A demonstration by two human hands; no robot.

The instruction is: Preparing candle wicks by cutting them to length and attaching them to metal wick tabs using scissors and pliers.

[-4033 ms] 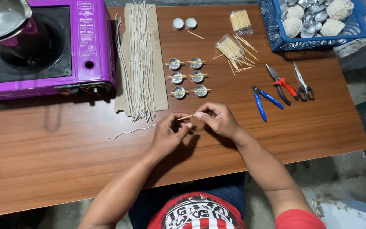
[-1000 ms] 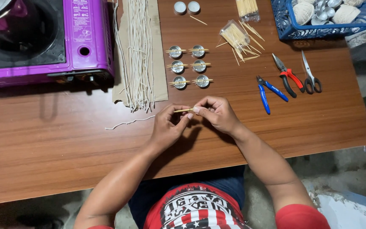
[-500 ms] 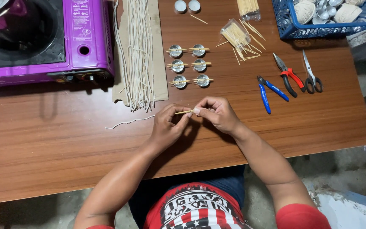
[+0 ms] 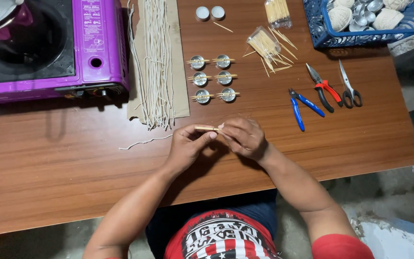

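Your hands meet over the near-middle of the table [image 4: 73, 192], both pinched on the sticks [image 4: 206, 128]: what looks like a pair of thin wooden sticks held side by side, level, just above the wood. Left hand [image 4: 188, 144] grips them w/ thumb and forefinger near the middle; right hand [image 4: 243, 138] closes over the right end, so that end is hidden. Can't tell if a wick is caught between them.

To do this bit well, as I judge it:
- Keep the sticks parallel and ends flush. Roll them lightly betw. thumb and forefinger till they sit flat together.
- Pinch close to the spot you're working, not out at the tips; thin wood bends and may snap.
- Hold low over the table so a dropped stick doesn't go far.
- Match the six cups [image 4: 212, 77] further back, just beyond your hands: each has sticks laid across its rim, 2 cols x 3 rows. Aim for the same look.

Around you: loose wick [image 4: 144, 142] lies left of your left hand, apart from it. Wick bundle [image 4: 156, 62] on card sits far-left of the cups, purple stove [image 4: 49, 48] beyond that. Spare sticks [image 4: 267, 45] far-right of the cups. Blue pliers [image 4: 303, 105], red pliers [image 4: 323, 87] and scissors [image 4: 348, 86] lie to the right, well clear of your hands. Blue basket [image 4: 319, 29] at far right corner.
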